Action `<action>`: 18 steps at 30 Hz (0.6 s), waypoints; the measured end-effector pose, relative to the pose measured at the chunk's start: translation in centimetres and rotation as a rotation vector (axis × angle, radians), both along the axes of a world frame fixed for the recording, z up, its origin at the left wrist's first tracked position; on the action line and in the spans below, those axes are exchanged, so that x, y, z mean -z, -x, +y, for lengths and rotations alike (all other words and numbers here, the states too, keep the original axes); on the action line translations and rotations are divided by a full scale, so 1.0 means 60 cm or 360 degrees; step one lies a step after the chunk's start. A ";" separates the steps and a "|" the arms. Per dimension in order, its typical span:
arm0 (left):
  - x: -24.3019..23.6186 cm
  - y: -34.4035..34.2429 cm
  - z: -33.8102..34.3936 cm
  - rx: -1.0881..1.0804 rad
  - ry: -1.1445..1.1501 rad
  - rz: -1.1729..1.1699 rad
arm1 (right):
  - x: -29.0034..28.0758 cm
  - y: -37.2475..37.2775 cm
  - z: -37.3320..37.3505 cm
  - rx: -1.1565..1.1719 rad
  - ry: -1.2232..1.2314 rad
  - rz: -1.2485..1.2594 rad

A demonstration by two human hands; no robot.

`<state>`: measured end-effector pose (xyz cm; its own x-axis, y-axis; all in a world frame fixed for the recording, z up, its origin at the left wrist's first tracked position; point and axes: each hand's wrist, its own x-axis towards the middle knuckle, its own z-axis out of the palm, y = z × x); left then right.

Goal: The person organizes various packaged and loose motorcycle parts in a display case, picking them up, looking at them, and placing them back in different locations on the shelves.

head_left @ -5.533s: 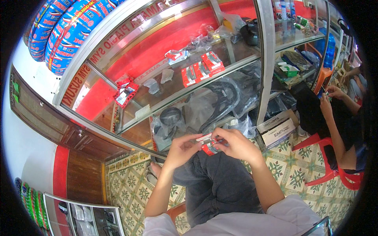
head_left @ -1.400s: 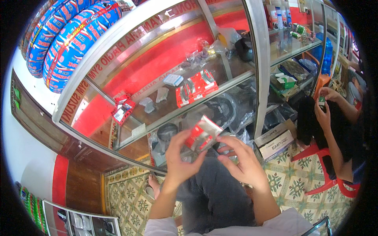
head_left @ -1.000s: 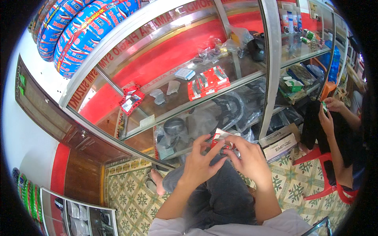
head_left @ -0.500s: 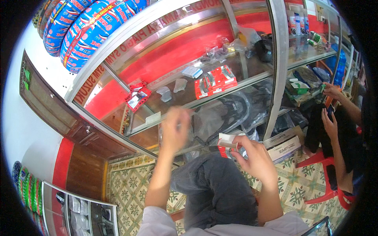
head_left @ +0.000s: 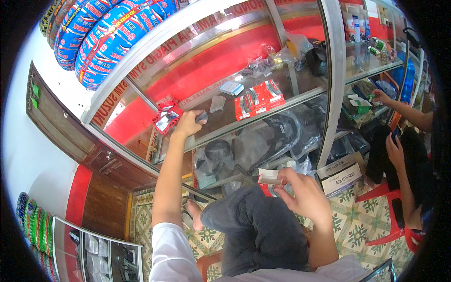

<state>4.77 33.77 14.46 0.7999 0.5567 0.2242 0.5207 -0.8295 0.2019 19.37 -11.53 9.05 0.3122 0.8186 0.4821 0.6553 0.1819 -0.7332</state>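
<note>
My left hand reaches into the glass display case, its fingers closed round a small clear plastic packet with something greyish in it. What exactly the packet contains is too small to make out. Just left of that hand lies a red box with a white label. Another clear packet rests on the glass shelf to its right. Above my lap, my right hand grips a small red and white cardboard box between thumb and fingers. The box's top flap stands up, and its pale inside shows.
Larger red boxes and a small white-blue box sit on the shelf. The case's metal frame rises to the right. Bagged parts fill the lower shelf. At right a person's hand works beside a red stool.
My left hand has moved forward and left onto the shelf and taken hold of the small plastic packet there. My right hand keeps the box nearly in place.
</note>
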 end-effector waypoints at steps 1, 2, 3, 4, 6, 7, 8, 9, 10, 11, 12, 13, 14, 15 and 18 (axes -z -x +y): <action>0.000 -0.005 -0.012 0.0054 -0.0167 0.0082 | 0.000 -0.002 0.000 0.0013 0.0005 0.0011; 0.003 -0.006 -0.018 0.0104 -0.0342 0.0166 | -0.001 -0.003 0.001 0.0011 0.0006 0.0019; 0.010 -0.004 -0.027 0.0214 -0.0529 0.0110 | -0.001 -0.005 0.001 0.0004 -0.0006 0.0031; 0.017 -0.001 -0.032 0.0215 -0.0527 0.0116 | -0.001 -0.006 0.001 -0.0002 -0.0016 0.0042; 0.029 0.010 -0.036 0.0198 -0.0609 -0.0072 | 0.001 -0.004 0.003 -0.0017 -0.0014 0.0038; 0.030 0.016 -0.035 0.0196 -0.0608 -0.0066 | 0.001 -0.002 0.004 -0.0026 -0.0014 0.0028; 0.030 0.018 -0.038 0.0191 -0.0596 -0.0160 | 0.002 -0.002 0.004 -0.0025 -0.0007 0.0027; 0.028 0.021 -0.041 0.0185 -0.0584 -0.0254 | 0.002 0.000 0.004 -0.0022 -0.0010 0.0017; 0.021 0.025 -0.041 0.0185 -0.0579 -0.0255 | 0.001 0.001 0.005 -0.0018 -0.0014 0.0007; 0.014 0.029 -0.041 0.0211 -0.0449 -0.0253 | 0.000 0.002 0.004 -0.0014 -0.0002 0.0009; 0.008 0.035 -0.042 0.0236 -0.0321 -0.0250 | -0.002 0.002 0.005 -0.0031 0.0018 0.0023; 0.003 0.043 -0.046 0.0183 -0.0239 -0.0261 | -0.004 0.003 0.005 -0.0048 0.0036 0.0038; -0.008 0.042 -0.067 0.0192 -0.0227 -0.0258 | -0.004 0.002 0.005 -0.0039 0.0047 0.0043; -0.022 0.041 -0.094 0.0087 -0.0144 -0.0315 | -0.004 0.001 0.005 -0.0057 0.0081 0.0064; -0.021 0.039 -0.173 0.0410 0.0528 -0.0902 | -0.002 0.001 0.008 -0.0066 0.0139 0.0075</action>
